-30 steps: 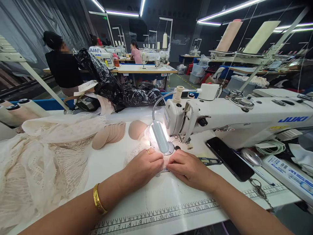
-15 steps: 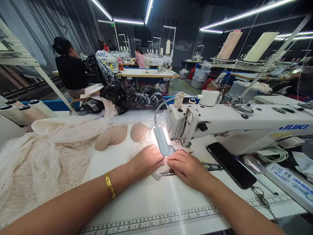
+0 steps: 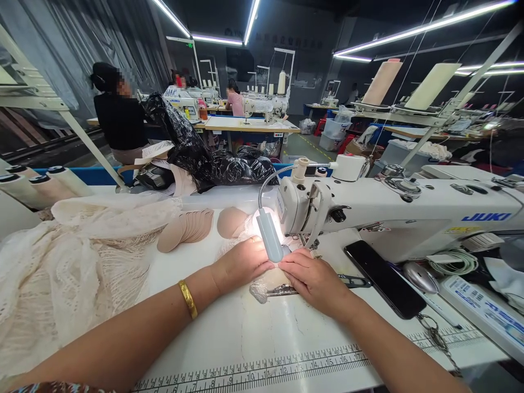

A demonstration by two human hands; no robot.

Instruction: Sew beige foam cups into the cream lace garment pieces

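Both hands are at the needle end of a white sewing machine (image 3: 393, 202), under a small lit lamp (image 3: 270, 236). My left hand (image 3: 243, 261) is closed on pale lace fabric (image 3: 229, 246), its fingertips by the lamp head. Just right of the lamp, my right hand (image 3: 313, 275) has its fingers pressed together on the same fabric. The lamp hides part of the fabric and the needle area. A beige pad (image 3: 233, 222) lies behind my left hand, and a fanned stack of beige pads (image 3: 186, 230) is left of it.
A heap of cream lace (image 3: 82, 262) covers the table's left side. A black phone (image 3: 385, 278), a silver mouse (image 3: 421, 277) and a black tool (image 3: 354, 281) lie right of my right hand. A printed ruler (image 3: 286, 368) runs along the front edge. Other people sit at machines behind.
My left hand has shifted slightly up and left, with its forearm moved a little. More pale fabric shows below the fingertips. My right hand has moved slightly left.
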